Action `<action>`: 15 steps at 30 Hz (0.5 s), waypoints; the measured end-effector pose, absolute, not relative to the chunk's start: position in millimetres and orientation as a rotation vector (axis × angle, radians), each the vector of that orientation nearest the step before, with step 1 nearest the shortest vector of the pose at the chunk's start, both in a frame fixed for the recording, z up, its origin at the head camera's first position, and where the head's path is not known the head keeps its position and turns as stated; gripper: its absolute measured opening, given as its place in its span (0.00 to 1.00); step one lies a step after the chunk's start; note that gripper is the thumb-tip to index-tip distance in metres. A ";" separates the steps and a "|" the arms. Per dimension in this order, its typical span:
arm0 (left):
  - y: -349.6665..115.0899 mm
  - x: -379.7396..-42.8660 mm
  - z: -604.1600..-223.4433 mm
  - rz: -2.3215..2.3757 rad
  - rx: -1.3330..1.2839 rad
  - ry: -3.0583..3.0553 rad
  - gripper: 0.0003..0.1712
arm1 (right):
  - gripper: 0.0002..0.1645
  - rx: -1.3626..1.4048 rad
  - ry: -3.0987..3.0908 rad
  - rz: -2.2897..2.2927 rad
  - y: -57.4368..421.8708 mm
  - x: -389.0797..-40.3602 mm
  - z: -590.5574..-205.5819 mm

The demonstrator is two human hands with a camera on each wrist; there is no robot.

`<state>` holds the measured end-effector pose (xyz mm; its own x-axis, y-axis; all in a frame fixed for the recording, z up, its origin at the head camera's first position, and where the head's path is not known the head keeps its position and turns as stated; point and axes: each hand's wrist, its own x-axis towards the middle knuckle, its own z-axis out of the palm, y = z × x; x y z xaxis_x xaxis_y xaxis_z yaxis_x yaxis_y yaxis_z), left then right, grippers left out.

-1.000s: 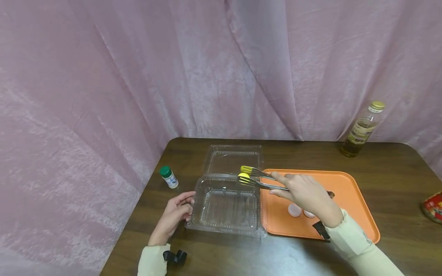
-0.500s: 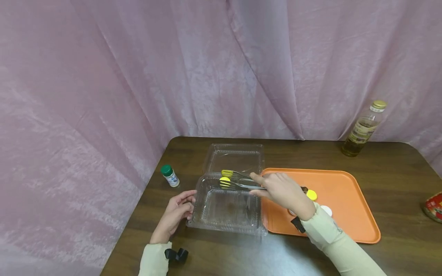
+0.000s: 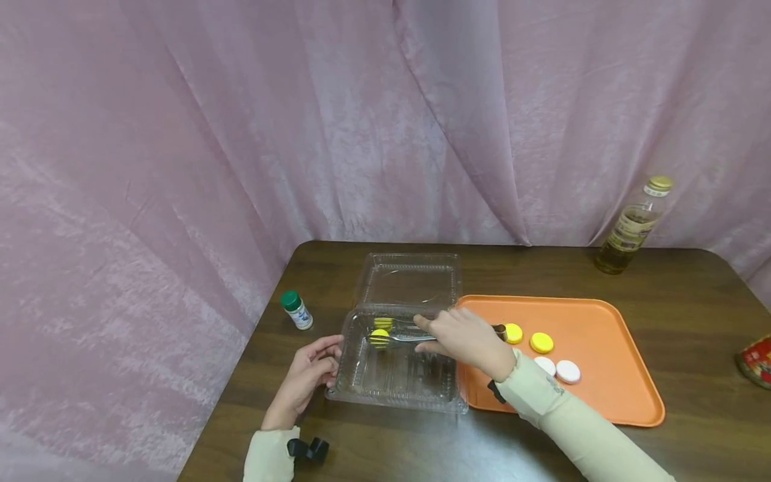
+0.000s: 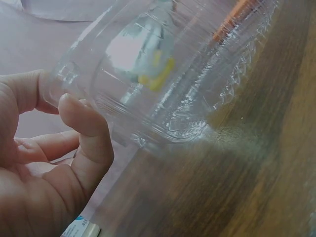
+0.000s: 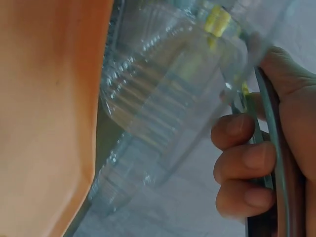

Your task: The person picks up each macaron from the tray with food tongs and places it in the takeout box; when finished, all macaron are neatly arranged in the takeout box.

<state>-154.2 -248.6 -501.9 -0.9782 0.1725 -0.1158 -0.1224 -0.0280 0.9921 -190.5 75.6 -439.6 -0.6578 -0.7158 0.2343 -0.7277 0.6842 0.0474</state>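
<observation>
On the table (image 3: 373, 442), toward its left edge: one clear plastic clamshell container (image 3: 394, 403), lid (image 3: 412, 284) laid open toward the far edge, left rim pinched by the left hand (image 3: 303, 380). Inside, at its far left corner: one yellow disc (image 3: 379, 334), between the tips of metal tongs (image 3: 411, 339) gripped in the right hand (image 3: 466, 338); contact with the floor cannot be told. Beside the container's right rim: one orange tray (image 3: 593, 318), bearing two yellow discs (image 3: 541, 343) and two white discs (image 3: 568, 371). Far right corner: one gold-capped bottle (image 3: 629, 234), part-filled with amber liquid.
</observation>
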 end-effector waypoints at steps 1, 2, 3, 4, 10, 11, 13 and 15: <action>-248.5 -154.2 -501.8 2.115 0.059 2.033 0.31 | 0.31 1.166 -2.667 0.063 74.0 -191.2 -441.1; -248.4 -154.1 -501.8 2.116 0.062 2.030 0.31 | 0.31 1.170 -2.668 0.055 72.5 -191.8 -442.5; -248.3 -154.0 -501.7 2.115 0.068 2.030 0.31 | 0.31 1.172 -2.669 0.049 70.9 -192.4 -443.9; -248.2 -153.9 -501.7 2.115 0.071 2.030 0.31 | 0.31 1.171 -2.675 0.048 69.3 -192.9 -444.8; -248.7 -153.4 -501.6 2.108 0.092 2.040 0.31 | 0.31 1.153 -2.676 0.030 62.8 -193.6 -448.1; -249.0 -153.3 -501.7 2.108 0.096 2.039 0.31 | 0.32 1.153 -2.673 0.029 62.2 -193.5 -448.7; -249.4 -153.2 -501.9 2.110 0.105 2.035 0.31 | 0.33 1.147 -2.674 0.022 61.2 -193.9 -449.7; -249.8 -153.2 -502.5 2.112 0.110 2.031 0.31 | 0.34 1.146 -2.680 0.026 60.4 -194.6 -450.7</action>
